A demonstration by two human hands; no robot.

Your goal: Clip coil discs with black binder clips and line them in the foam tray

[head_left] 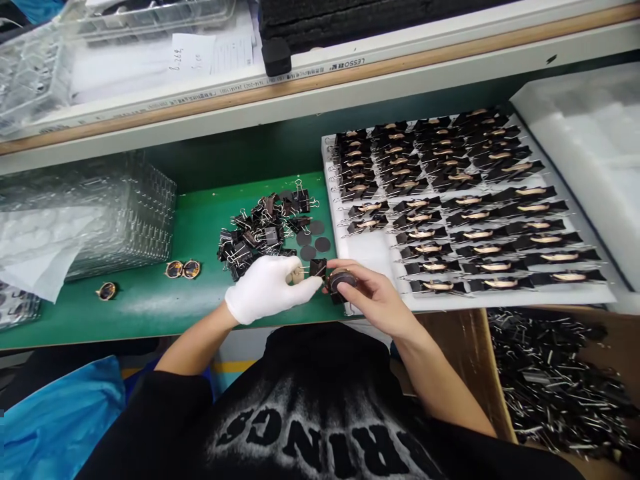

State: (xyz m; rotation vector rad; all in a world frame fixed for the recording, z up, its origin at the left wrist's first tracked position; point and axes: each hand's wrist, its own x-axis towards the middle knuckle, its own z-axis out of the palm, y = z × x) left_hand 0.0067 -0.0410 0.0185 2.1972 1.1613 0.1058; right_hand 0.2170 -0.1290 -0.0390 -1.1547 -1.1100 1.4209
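My left hand (pixel 267 287), in a white glove, pinches a black binder clip (pixel 317 268) by its wire handles. Bare-skinned, my right hand (pixel 377 297) is closed on a round piece with a dark disc (pixel 343 280) on top, right beside that clip. Part of another black clip shows under the round piece; its hold is partly hidden by my fingers. Just beyond my hands lie several loose dark discs (pixel 322 244) and a heap of black binder clips (pixel 260 230) on the green table.
A white foam board (pixel 365 250) at right bears rows of clipped gold-edged pieces (pixel 475 215). Stacked clear trays (pixel 90 220) stand left, near small gold-rimmed round pieces (pixel 183 269). A box of clips (pixel 555 387) sits lower right. A shelf edge (pixel 320 83) crosses above.
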